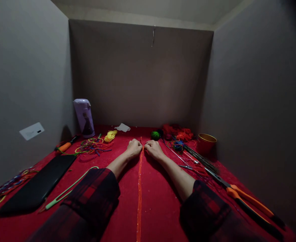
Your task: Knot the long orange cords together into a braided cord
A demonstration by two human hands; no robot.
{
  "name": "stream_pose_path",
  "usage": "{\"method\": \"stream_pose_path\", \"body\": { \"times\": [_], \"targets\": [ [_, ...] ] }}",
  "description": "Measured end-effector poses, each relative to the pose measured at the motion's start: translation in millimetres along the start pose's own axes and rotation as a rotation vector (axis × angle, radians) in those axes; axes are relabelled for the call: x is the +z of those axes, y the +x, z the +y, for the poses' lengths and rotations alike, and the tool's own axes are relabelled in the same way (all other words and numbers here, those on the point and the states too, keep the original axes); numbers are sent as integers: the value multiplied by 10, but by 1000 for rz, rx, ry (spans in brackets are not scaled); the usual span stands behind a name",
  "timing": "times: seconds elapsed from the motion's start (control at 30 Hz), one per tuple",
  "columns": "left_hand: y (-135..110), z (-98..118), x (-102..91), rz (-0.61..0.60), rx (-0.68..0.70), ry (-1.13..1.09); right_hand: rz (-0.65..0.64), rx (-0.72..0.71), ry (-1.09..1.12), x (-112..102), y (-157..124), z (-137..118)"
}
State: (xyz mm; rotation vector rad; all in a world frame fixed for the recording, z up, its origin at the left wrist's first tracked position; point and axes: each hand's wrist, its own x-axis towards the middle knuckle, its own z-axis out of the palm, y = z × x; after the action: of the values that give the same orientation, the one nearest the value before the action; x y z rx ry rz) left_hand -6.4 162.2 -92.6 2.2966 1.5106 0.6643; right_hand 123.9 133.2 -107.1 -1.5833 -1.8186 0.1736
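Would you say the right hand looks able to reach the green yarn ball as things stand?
Probably yes: the green yarn ball lies just beyond the right hand, with nothing visible between them, though that hand appears to be gripping the orange cords and might need to let go first.

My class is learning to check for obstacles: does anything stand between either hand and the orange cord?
Nothing visible does. The left hand and right hand are both curled at the orange cord, one on each side. The green ball lies beyond the right hand, outside that gap.
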Motion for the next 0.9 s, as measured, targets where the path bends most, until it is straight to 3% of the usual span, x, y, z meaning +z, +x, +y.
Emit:
{"method": "stream_pose_path", "body": {
  "times": [0.9],
  "targets": [
    [-9, -2, 5, 6, 34, 38, -6, 24, 56, 43, -6, 34]
  ]
}}
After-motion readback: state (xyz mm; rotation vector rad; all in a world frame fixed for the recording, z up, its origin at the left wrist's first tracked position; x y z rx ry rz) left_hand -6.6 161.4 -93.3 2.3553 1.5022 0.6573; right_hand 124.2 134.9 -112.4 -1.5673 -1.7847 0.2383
